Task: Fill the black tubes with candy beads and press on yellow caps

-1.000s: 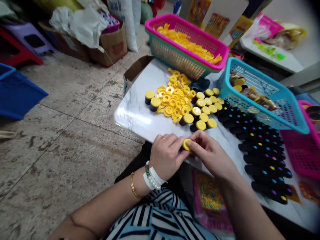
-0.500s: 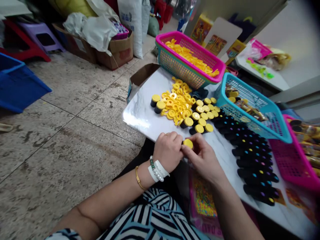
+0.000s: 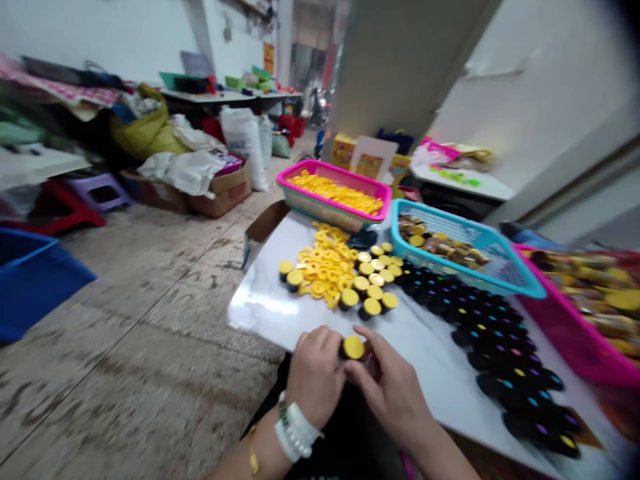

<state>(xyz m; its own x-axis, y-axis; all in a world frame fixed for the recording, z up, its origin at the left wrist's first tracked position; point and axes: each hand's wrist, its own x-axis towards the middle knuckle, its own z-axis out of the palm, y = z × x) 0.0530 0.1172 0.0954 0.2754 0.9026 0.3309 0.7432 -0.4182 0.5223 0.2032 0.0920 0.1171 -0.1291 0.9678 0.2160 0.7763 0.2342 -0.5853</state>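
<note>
Both hands meet at the table's near edge around a small black cylinder with a yellow cap (image 3: 354,347). My left hand (image 3: 320,373) is closed round its left side, with a beaded bracelet and a white band at the wrist. My right hand (image 3: 387,380) grips it from the right between thumb and fingers. Beyond the hands stand several like yellow-capped black cylinders (image 3: 371,307). A heap of yellow ring-shaped plastic pieces (image 3: 325,263) lies beside them. To the right, black pieces with coloured dots (image 3: 480,327) lie in rows.
A pink basket (image 3: 285,175) of yellow pieces stands at the table's back. A light blue basket (image 3: 530,277) and a pink basket (image 3: 565,327) with assembled-looking items stand right. On the floor at left is a blue bin (image 3: 40,287); cardboard boxes (image 3: 230,193) and sacks lie beyond.
My view has tilted up, showing more of the room's far end. Both hands keep hold of the yellow-capped cylinder, which now shows more of its top between them.
</note>
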